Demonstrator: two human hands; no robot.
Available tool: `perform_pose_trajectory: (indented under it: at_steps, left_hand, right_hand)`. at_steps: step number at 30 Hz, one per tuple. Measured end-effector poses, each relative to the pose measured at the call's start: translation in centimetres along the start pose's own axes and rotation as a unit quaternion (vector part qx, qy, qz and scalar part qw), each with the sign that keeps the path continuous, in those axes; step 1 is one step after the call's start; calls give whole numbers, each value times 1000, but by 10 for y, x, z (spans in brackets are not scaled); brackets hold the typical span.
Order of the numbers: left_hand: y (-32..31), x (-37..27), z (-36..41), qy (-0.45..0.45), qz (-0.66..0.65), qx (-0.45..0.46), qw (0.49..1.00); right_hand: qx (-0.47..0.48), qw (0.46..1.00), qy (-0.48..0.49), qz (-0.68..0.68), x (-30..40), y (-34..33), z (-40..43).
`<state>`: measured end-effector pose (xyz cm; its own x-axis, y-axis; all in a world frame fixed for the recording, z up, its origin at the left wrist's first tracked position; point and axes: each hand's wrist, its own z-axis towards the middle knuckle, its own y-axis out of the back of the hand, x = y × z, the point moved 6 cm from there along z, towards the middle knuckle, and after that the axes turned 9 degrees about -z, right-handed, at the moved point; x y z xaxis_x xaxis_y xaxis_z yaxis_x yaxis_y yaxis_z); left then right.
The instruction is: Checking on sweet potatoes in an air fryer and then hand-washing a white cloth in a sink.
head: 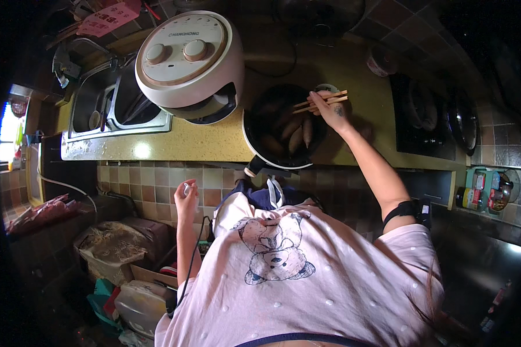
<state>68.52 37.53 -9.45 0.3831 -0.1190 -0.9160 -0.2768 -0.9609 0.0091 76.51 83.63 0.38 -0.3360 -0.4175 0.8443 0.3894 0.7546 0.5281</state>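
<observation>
My right hand (pixel 330 109) holds a pair of wooden chopsticks (pixel 301 108), their tips pointing left above the dark interior of a frying pan (pixel 260 145). Several brownish elongated pieces of food (pixel 296 139), perhaps sweet potatoes, lie in the pan. A small bowl (pixel 328 88) stands behind my right hand, partly covered by it. My left hand (pixel 186 195) hangs in front of the counter with fingers curled around a small white object (pixel 186 188), too small to identify. The pan's handle (pixel 255 165) points toward me.
A white air fryer (pixel 191 60) stands left of the pan, beside a metal double sink (pixel 121 99). To the right are a patterned container (pixel 381 63), a black cooktop (pixel 423 112) and a lid (pixel 463 121). Jars (pixel 499 193) sit in a rack at far right.
</observation>
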Motion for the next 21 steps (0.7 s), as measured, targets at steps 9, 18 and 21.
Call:
perform_pose_trajectory:
  at_steps: [9,18,21]
  left_hand:
    - [-2,0,1,4,-1,-6,1000]
    - [2,3,0,22,-1,-15,1000]
    - [5,12,0,18,-32,-11,999]
  right_hand:
    - [-51,943,296,-143,69,-43,-15]
    - [-95,987,99,85,30,-27,-12]
    - [-93,944,-87,305,-4,-19,-16]
